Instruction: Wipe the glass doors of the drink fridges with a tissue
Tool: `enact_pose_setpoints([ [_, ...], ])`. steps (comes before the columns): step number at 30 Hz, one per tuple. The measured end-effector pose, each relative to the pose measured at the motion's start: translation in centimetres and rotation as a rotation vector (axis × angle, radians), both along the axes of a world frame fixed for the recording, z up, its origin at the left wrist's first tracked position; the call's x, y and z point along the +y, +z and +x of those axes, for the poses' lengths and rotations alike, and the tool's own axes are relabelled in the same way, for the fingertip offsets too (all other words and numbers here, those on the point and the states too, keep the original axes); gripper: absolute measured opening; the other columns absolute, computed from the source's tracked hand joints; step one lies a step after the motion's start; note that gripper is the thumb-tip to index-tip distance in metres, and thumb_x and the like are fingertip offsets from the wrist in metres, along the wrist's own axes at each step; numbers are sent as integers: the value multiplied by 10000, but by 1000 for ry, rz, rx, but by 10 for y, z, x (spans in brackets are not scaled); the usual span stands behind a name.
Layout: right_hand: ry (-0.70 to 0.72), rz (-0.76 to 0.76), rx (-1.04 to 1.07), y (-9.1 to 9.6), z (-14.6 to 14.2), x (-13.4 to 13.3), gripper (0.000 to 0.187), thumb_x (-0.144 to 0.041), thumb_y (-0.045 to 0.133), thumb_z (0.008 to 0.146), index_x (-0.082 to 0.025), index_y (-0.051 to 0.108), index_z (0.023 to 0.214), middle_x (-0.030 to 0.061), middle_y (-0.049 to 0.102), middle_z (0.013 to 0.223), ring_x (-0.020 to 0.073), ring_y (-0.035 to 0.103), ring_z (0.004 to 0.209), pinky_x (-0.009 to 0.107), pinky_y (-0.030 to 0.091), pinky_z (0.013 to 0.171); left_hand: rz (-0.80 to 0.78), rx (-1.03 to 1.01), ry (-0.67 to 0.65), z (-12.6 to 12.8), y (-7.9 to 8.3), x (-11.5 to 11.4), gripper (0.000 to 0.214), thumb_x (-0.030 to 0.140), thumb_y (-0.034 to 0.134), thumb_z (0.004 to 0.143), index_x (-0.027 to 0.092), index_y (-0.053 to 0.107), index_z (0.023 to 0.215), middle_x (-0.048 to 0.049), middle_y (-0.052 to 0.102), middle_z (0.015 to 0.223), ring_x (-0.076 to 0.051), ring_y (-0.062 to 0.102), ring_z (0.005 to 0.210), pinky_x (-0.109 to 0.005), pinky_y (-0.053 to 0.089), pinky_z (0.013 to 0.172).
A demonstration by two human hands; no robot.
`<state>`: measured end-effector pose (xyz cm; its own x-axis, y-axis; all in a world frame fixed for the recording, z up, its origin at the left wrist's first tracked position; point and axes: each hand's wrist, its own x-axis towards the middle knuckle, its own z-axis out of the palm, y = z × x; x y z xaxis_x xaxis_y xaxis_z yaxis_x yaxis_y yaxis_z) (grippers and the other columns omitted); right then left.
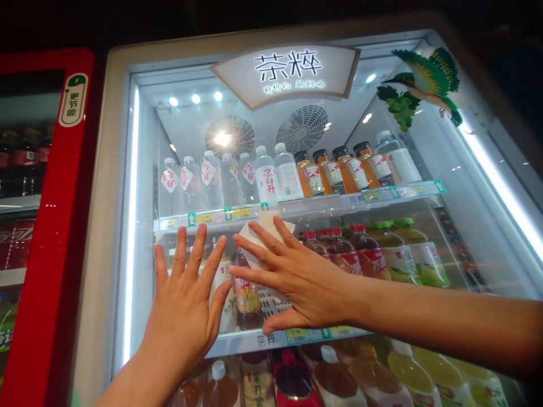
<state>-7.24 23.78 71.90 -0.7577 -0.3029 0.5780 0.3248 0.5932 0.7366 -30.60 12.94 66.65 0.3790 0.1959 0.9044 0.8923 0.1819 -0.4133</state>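
Observation:
My left hand [186, 299] lies with fingers spread against the glass door [182, 133] of a lit drinks cooler; it has nothing in it. To its right, my right hand [297, 271] holds a white paper tissue [265, 223] flat to the same glass under its spread fingers. Part of the tissue is hidden by the palm and fingers. Behind the glass, between the hands, stands a bottle with a red and yellow label [247, 291]. The upper shelf [297, 210] shows just above both sets of fingertips.
Clear water bottles [212, 181] and amber drink bottles [352, 169] fill the upper shelf, with more bottles [294, 379] lower down. A fan-shaped sign [288, 73] and a bird decoration [428, 85] sit at the top. A red cooler [63, 226] adjoins on the left.

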Motion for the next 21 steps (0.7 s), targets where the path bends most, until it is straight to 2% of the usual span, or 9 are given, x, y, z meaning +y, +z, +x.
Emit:
enact_pose_setpoints([
  [2, 4, 38, -27, 13, 6, 5, 921, -845, 403, 907, -269, 326, 1622, 124, 152, 1737, 393, 44, 1607, 708, 51, 1262, 8, 10, 7, -1, 3, 0, 712, 344, 365, 1042, 345, 6, 1657, -63, 125, 1753, -335, 28, 1625, -706, 122, 1266],
  [5, -16, 36, 67, 26, 11, 9, 962, -809, 411, 931, -186, 250, 1645, 148, 148, 1734, 386, 27, 1608, 663, 23, 1282, 35, 28, 11, 0, 9, 3, 715, 326, 372, 1045, 350, -1, 1654, -56, 82, 1758, -330, -1, 1626, -693, 67, 1272],
  [9, -25, 77, -137, 26, 21, 10, 992, -814, 321, 956, -145, 129, 1662, 105, 221, 1726, 284, 51, 1619, 544, 52, 1319, 33, 63, -32, 4, 13, 12, 702, 391, 381, 1045, 339, 40, 1657, -40, 55, 1761, -316, -21, 1626, -644, -47, 1283],
  [14, -78, 73, 51, 27, 44, 19, 983, -828, 331, 942, -215, 84, 1670, 93, 203, 1730, 366, 41, 1611, 699, -17, 1263, 36, 73, -98, 18, 12, 25, 704, 485, 362, 1042, 333, 56, 1658, -43, 62, 1761, -320, -8, 1626, -629, -77, 1281],
  [17, -85, 90, -35, 24, 60, 24, 979, -837, 300, 941, -206, 119, 1667, 87, 231, 1725, 365, 47, 1611, 699, -17, 1262, 25, 69, -130, 33, 12, 32, 711, 537, 344, 1038, 328, 65, 1657, -50, 68, 1760, -321, -9, 1627, -631, -93, 1277],
  [21, -118, 85, 69, 19, 79, 29, 984, -839, 337, 930, -196, 185, 1660, 125, 190, 1731, 408, 25, 1604, 737, 21, 1240, 24, 52, -157, 58, 17, 43, 722, 563, 345, 1031, 324, 73, 1656, -53, 67, 1759, -313, -26, 1627, -634, -110, 1273],
])
